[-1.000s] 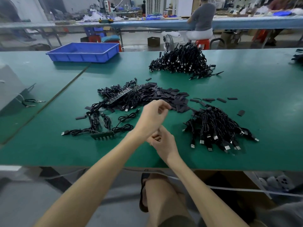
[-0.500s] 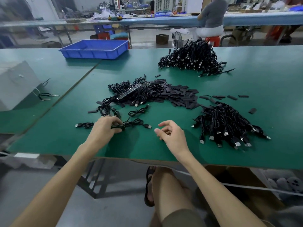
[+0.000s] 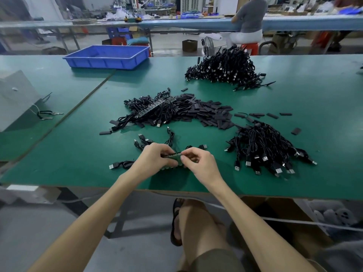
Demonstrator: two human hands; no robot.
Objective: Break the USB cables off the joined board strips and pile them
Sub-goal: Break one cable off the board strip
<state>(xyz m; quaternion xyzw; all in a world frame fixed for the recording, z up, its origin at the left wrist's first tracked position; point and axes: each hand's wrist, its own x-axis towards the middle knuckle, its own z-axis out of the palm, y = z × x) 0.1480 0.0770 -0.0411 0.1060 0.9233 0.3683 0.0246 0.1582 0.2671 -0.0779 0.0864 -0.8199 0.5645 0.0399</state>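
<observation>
Left hand [image 3: 152,159] and right hand [image 3: 198,164] both pinch the strip [image 3: 172,156] low over the table [image 3: 78,154], near its front edge — the snap, I'd say, wants a short, sharp bend between the grips, cables [image 3: 171,136] trailing clear, pile [image 3: 263,148] handy to the right.

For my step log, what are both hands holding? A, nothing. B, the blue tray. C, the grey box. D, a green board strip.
D: the left hand and right hand each pinch an end of the green board strip between them.
</observation>
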